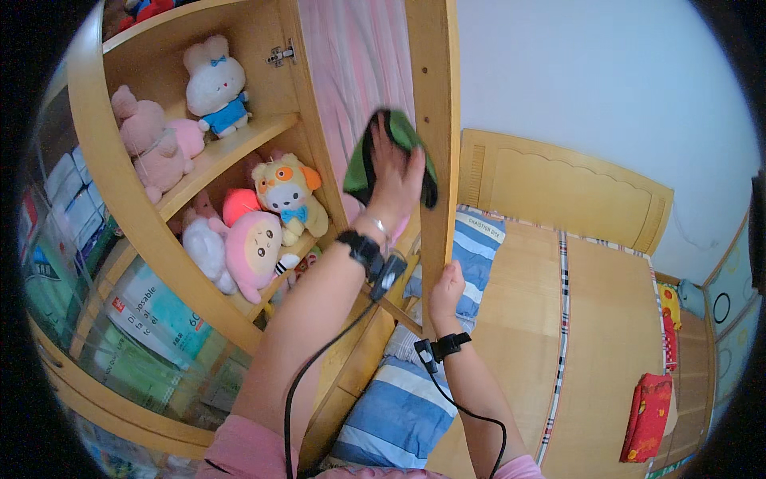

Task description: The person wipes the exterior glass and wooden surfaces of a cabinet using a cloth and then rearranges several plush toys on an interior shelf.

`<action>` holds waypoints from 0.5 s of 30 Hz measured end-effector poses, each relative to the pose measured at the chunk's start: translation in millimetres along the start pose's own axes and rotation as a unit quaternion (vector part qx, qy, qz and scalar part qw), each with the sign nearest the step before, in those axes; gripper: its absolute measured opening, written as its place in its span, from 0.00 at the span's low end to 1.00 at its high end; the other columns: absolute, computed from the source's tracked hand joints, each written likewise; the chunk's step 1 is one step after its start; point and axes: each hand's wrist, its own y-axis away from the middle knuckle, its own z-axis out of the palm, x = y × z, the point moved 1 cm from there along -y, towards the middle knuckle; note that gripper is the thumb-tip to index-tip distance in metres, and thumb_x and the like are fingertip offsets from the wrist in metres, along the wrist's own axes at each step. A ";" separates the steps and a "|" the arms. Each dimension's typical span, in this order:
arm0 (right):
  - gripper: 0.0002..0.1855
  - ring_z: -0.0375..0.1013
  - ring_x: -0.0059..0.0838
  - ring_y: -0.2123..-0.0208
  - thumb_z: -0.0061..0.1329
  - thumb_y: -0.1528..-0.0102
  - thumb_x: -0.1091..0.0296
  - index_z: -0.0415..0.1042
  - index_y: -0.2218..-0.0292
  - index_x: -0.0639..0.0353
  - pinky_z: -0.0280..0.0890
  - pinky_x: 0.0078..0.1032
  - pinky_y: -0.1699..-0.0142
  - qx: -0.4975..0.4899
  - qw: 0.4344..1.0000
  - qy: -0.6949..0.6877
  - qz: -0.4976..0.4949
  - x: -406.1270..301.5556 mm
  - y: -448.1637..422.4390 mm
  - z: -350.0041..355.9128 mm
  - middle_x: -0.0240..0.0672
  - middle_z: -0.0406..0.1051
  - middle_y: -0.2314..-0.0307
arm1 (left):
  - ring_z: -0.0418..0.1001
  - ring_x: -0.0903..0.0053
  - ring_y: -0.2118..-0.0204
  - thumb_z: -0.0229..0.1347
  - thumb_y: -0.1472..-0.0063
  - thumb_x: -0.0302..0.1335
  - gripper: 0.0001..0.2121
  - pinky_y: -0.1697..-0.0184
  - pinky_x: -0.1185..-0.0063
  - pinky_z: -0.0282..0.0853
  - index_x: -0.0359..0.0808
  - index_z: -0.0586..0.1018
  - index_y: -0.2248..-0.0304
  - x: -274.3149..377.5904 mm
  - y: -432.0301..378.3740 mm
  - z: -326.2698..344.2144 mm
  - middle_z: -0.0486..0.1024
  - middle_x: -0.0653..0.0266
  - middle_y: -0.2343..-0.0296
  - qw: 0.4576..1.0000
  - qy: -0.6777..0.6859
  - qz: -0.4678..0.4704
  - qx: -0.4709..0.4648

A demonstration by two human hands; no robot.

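Note:
My left hand (pixel 395 179), slightly blurred, presses a green cloth with dark edging (pixel 359 170) against the inner area of an open wooden-framed cabinet door (pixel 435 90). Glass in that door is hard to make out; a pink curtain (pixel 359 54) shows behind it. My right hand (pixel 447 292) grips the outer edge of the door frame lower down, its fingers curled around the wood. Both wrists wear black straps with cables. Left of the door, the cabinet's shelf (pixel 239 143) holds several plush toys, among them a white rabbit in blue (pixel 218 84).
A yellow plush dog (pixel 293 197) and a pink plush toy (pixel 254 251) sit on the lower shelf near my left forearm. Packages stand behind glass at left. At right is a bed with a wooden headboard (pixel 568 173), blue striped pillows (pixel 395 413) and a folded red cloth (pixel 646 413).

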 end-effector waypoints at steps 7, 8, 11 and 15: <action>0.21 0.64 0.40 0.78 0.37 0.37 0.52 0.60 0.73 0.62 0.60 0.33 0.71 -0.005 0.998 0.047 -0.042 -4.2 13.6 8.7 0.42 0.61 0.81 | 0.39 0.37 0.38 0.48 0.39 0.34 0.28 0.36 0.56 0.35 0.23 0.59 0.45 -9.4 106.9 -30.7 0.42 0.31 0.41 0.975 -0.084 0.030 -0.202; 0.21 0.64 0.42 0.78 0.37 0.38 0.50 0.60 0.72 0.61 0.60 0.34 0.72 0.000 0.996 0.065 -0.053 -1.1 14.9 8.2 0.43 0.61 0.81 | 0.39 0.38 0.38 0.46 0.39 0.33 0.27 0.36 0.56 0.35 0.24 0.59 0.44 -12.3 95.0 -28.7 0.42 0.32 0.40 0.973 -0.075 0.007 -0.218; 0.25 0.66 0.47 0.77 0.35 0.38 0.45 0.61 0.72 0.61 0.60 0.36 0.72 0.011 0.996 0.068 -0.057 -5.4 23.0 12.3 0.45 0.64 0.80 | 0.38 0.39 0.37 0.43 0.36 0.35 0.26 0.37 0.54 0.36 0.30 0.58 0.42 -14.8 33.2 -29.4 0.41 0.38 0.39 0.974 -0.129 0.061 -0.174; 0.31 0.66 0.46 0.78 0.32 0.39 0.37 0.61 0.72 0.62 0.60 0.36 0.72 0.045 0.993 0.096 -0.048 -8.4 18.5 10.7 0.44 0.64 0.81 | 0.38 0.41 0.37 0.40 0.34 0.41 0.26 0.39 0.49 0.38 0.38 0.59 0.41 21.7 -82.4 -27.3 0.39 0.45 0.37 0.989 -0.044 0.137 -0.034</action>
